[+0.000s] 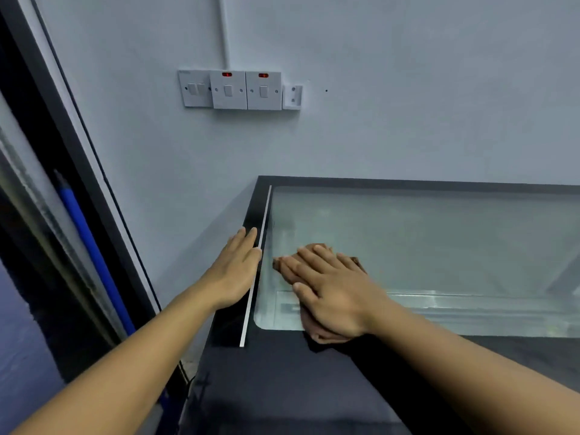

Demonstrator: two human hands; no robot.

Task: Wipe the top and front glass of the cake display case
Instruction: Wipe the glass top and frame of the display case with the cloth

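Note:
The cake display case fills the lower right, its top glass (439,246) framed in black with a thin silver strip along the left edge. My right hand (329,290) lies flat with straight fingers on a brown cloth (317,248), pressing it onto the near left corner of the top glass. Only the cloth's edges show around the hand. My left hand (235,271) rests flat and open on the case's black left border, fingers pointing away from me. The front glass slopes down below the hands, dark and reflective.
A grey wall stands right behind the case, carrying a row of white switches (244,89) with two red lights. A dark door frame (78,183) and a blue pole (94,255) run down the left side. A narrow gap separates the case from them.

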